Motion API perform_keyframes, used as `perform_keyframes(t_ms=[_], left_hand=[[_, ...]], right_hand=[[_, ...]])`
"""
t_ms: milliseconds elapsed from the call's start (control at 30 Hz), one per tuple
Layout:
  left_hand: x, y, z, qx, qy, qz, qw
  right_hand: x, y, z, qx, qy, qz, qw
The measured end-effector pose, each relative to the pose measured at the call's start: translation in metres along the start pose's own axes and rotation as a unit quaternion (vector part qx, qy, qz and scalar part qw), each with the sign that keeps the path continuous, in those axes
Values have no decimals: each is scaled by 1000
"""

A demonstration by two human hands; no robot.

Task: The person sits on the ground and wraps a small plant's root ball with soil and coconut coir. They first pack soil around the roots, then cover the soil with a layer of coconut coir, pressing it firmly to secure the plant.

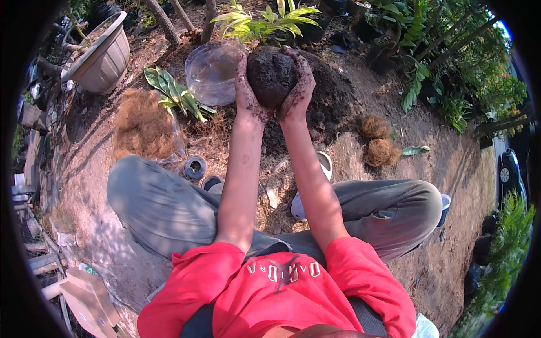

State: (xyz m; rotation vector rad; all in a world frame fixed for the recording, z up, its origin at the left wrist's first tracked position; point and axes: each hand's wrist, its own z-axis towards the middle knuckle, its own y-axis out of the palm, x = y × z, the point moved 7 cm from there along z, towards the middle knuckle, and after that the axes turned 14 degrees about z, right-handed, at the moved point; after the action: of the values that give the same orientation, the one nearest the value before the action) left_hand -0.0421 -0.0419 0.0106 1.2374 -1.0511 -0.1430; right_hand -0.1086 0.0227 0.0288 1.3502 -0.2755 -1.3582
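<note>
Pale, dark-edged capital lettering [273,274] runs in one line across the chest of the red shirt [253,301], well back from the left hand [248,98] and the right hand [298,93], toward the wearer's body. It appears upside down, large characters mixed with smaller ones. Well behind and left of the left hand, any print on the cardboard box [84,298] is too small to read.

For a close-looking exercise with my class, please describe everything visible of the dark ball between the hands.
The dark brown ball looks like packed, damp soil: roughly round, lumpy, narrowing toward the wrists, with no separate parts showing. It appears whole. The soil-smeared left hand and right hand cup its sides. In the picture it sits just below yellow-green leaves; its far side is hidden.
</note>
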Motion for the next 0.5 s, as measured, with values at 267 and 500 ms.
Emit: perform_keyframes(t_ms=[267,500], left_hand=[[15,-3,-11,-7,65,-4,998],[23,-14,-15,83,72,117,987]], right_hand=[[-24,51,-22,-251,-273,-407,835],[-23,40,-18,-203,-210,-317,902]])
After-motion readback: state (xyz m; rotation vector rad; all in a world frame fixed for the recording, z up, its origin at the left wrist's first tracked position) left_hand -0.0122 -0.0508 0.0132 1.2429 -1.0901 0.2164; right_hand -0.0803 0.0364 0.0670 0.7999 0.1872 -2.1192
